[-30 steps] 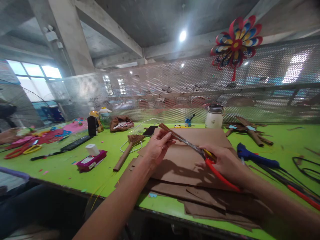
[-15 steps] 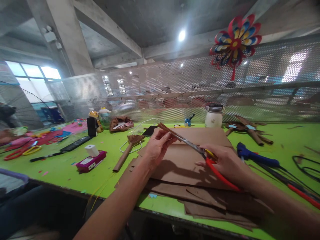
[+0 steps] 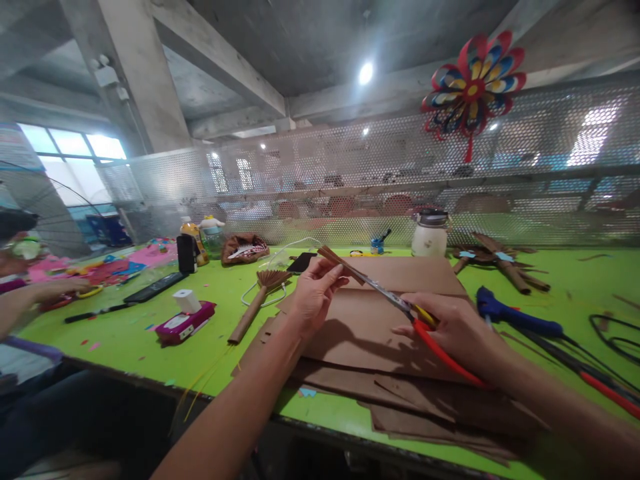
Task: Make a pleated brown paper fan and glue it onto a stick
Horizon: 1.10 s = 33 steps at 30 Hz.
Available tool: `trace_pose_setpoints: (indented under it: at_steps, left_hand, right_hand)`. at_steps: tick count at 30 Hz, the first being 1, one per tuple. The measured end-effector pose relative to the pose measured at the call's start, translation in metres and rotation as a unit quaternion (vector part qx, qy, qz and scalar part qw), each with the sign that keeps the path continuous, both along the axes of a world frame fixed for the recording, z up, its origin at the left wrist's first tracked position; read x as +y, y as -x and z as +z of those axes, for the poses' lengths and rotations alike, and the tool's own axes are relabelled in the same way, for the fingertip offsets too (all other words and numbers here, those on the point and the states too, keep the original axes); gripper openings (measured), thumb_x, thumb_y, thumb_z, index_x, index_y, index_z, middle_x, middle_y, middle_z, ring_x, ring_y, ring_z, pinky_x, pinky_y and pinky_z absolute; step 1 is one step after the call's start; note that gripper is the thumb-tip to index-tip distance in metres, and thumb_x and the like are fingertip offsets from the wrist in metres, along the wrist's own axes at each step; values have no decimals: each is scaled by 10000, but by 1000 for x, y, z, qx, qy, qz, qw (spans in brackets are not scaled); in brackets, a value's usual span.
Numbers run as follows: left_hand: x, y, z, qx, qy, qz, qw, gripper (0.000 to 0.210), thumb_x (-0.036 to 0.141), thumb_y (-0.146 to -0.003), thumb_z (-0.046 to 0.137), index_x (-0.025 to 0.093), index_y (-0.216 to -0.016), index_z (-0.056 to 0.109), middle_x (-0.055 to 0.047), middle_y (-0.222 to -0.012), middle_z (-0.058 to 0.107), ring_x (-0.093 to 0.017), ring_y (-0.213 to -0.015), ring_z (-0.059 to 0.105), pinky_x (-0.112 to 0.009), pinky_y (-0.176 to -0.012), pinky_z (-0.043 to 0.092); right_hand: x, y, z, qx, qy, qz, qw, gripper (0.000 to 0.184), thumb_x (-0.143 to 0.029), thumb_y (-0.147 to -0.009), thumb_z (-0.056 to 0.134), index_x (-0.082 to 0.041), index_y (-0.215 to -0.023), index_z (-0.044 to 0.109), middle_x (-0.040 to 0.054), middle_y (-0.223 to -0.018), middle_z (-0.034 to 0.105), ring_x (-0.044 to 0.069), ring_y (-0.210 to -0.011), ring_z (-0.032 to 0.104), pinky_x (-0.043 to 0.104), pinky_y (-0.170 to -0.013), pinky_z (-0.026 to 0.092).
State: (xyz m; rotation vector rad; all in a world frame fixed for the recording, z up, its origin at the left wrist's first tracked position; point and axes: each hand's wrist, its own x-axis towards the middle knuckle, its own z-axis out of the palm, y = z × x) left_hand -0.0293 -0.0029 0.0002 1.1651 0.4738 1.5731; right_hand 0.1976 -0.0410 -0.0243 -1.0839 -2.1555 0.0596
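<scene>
My left hand (image 3: 316,293) pinches a narrow folded strip of brown paper (image 3: 330,255) between thumb and fingers. In my right hand (image 3: 453,327) are scissors (image 3: 387,293) with red and yellow handles, their blades pointing up and left. The blades meet the strip just right of my left fingertips; whether they are fully closed on it I cannot tell. Below both hands lie stacked sheets of brown paper (image 3: 370,333). A pleated brown paper fan with a rolled stem (image 3: 253,310) rests left of my left hand.
A purple device (image 3: 185,323) with a white charger (image 3: 186,301) sits at left. A co-worker's hand (image 3: 65,290) is at the far left. A blue glue gun (image 3: 517,317) and rolled brown paper pieces (image 3: 515,273) lie at right. Behind stand a glass jar (image 3: 431,233) and a mesh partition (image 3: 320,167).
At the far left, the co-worker's hand has reached in over the red and yellow scissors. My hands keep nearly the same pose; the whole view has shifted slightly.
</scene>
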Motion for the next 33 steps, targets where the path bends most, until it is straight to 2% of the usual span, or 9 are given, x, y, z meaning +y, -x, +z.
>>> trace_pose_setpoints:
  at_steps: [5, 13, 27, 33]
  left_hand:
    - [1, 1, 0, -5, 22, 1, 1000, 133, 129, -639, 691, 122, -752, 621, 6, -762, 600, -85, -698, 576, -224, -660, 462]
    - [-1, -5, -5, 12, 23, -39, 999, 153, 131, -658, 674, 130, -798, 612, -8, -786, 606, -116, -729, 593, -238, -652, 467]
    - [-5, -9, -4, 13, 16, -51, 998, 151, 144, -665, 674, 133, -799, 606, -19, -795, 621, -125, -740, 604, -261, -692, 491]
    - [-6, -9, -6, 15, 12, -59, 998, 115, 148, -695, 648, 120, -801, 611, -23, -793, 604, -112, -722, 594, -241, -665, 499]
  right_hand:
    - [0, 1, 0, -17, -5, -18, 1000, 358, -425, -734, 579, -216, -1024, 597, 47, -861, 679, 196, -726, 624, 281, -667, 471]
    - [-4, 8, 7, -22, 0, -7, 1000, 326, -428, -758, 550, -195, -981, 593, 54, -884, 661, 184, -749, 607, 271, -660, 465]
    - [-8, 10, 3, -8, 31, -19, 999, 330, -437, -764, 542, -239, -1025, 587, 32, -904, 671, 193, -768, 618, 267, -668, 467]
    - [-6, 8, 0, -13, 31, -29, 999, 341, -452, -758, 547, -224, -1006, 595, 35, -818, 683, 189, -694, 617, 263, -639, 462]
